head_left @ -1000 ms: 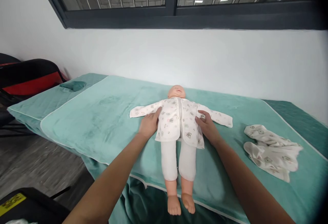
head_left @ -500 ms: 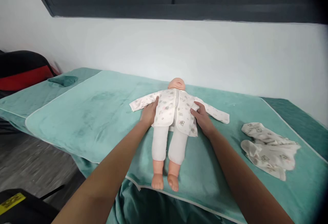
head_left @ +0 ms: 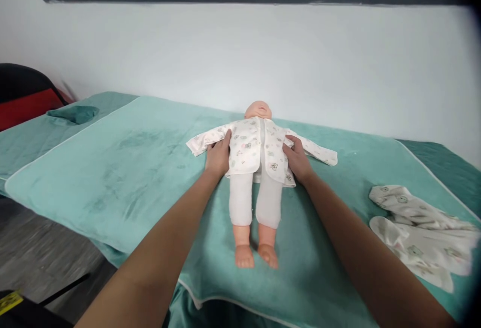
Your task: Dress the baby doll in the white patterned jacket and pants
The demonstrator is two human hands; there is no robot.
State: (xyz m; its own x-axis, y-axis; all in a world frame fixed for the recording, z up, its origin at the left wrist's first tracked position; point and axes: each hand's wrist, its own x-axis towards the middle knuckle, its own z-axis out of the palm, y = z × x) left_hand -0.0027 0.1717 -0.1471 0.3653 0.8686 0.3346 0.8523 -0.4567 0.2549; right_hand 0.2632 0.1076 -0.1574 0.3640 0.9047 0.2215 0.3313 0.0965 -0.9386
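A baby doll [head_left: 244,200] lies on its back on the green bed cover, feet towards me. It wears a white patterned jacket [head_left: 244,142], fastened down the middle at the top with its lower flaps parted, and its sleeves spread out sideways. White covering reaches down its legs, and the feet are bare. My left hand [head_left: 219,156] grips the doll's side under one sleeve, fingers along the jacket. On the opposite side my right hand [head_left: 297,158] is closed around the doll's torso, thumb at the jacket front. Parts of the fingers are hidden behind the doll.
Crumpled white patterned baby clothing [head_left: 421,233] lies on the bed at the right. The green bed cover [head_left: 112,168] extends left, with its front edge close to me. A white wall [head_left: 240,57] stands behind, and a black and red chair [head_left: 28,95] is at far left.
The doll has shifted away from the bed's front edge, with both hands at its sides. My view has tilted downward, and the loose clothing appears farther right.
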